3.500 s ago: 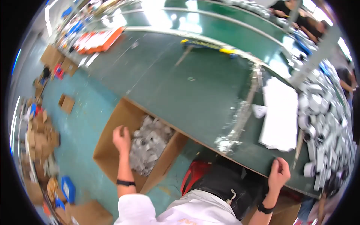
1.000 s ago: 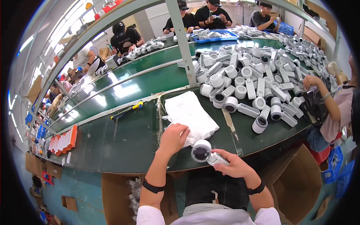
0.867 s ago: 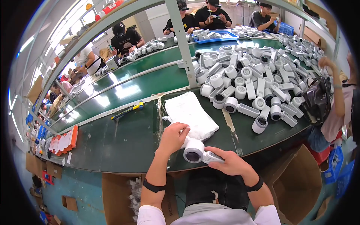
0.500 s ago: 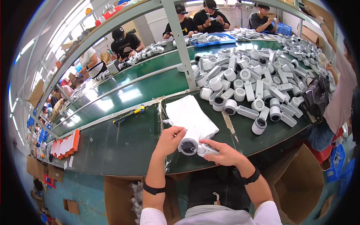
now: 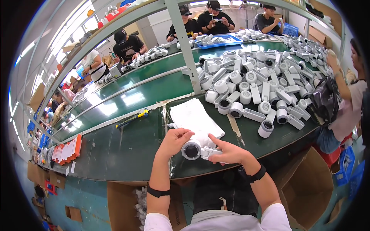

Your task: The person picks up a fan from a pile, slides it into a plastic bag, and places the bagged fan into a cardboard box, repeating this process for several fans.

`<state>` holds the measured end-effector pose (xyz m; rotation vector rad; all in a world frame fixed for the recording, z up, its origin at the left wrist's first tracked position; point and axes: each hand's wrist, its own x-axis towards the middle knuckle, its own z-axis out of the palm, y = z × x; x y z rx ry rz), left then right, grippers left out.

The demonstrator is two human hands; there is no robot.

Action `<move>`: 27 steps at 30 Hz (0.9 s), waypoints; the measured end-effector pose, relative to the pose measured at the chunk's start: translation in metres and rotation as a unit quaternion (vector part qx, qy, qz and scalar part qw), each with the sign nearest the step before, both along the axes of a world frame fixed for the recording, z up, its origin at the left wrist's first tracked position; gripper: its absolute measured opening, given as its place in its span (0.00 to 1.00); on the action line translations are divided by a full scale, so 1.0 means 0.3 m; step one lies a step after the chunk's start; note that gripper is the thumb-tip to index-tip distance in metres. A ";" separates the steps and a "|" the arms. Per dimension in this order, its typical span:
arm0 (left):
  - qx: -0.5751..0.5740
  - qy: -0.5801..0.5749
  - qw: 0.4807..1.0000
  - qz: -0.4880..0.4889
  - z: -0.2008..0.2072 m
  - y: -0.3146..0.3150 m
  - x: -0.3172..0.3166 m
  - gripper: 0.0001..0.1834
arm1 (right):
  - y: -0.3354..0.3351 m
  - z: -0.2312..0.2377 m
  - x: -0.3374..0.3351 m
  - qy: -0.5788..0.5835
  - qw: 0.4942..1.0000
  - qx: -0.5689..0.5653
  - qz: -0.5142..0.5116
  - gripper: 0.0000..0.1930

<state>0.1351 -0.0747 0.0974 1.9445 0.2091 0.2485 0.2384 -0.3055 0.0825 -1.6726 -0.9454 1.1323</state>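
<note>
A white handheld fan [image 5: 191,150] with a round, dark-centred head is over the near edge of the dark green table. My right hand [image 5: 230,151] is closed round its short handle, thumb on top. Just above the head's upper left, my left hand [image 5: 174,141] is closed, thumb and fingertips pinched together. What it pinches is hidden; thin white material lies right by its fingertips. Behind both hands rests a flat stack of thin white sheets or bags [image 5: 196,115].
A big heap of similar fans [image 5: 254,81] covers the right side. A yellow-and-black hand tool [image 5: 133,118] and orange-and-white cards [image 5: 67,149] lie left. A metal post [image 5: 186,50] rises ahead. Open cardboard boxes [image 5: 306,188] stand below. A person [image 5: 347,100] is at right; others work beyond.
The fan has shifted slightly left, and its dark face has turned. My right thumb has lifted and moved on the handle. The person at right has leaned further into view.
</note>
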 end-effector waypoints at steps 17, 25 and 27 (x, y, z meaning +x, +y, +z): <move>0.134 -0.125 0.981 0.065 -0.018 -0.093 -0.025 0.07 | 0.009 -0.054 -0.062 0.047 0.979 0.067 -0.187 0.32; 0.237 -0.210 0.949 -0.005 -0.077 -0.223 -0.058 0.06 | 0.038 -0.062 -0.094 0.142 0.939 0.138 -0.281 0.35; 0.233 -0.243 0.941 -0.024 -0.082 -0.264 -0.061 0.06 | 0.052 -0.087 -0.102 0.140 0.923 0.168 -0.316 0.34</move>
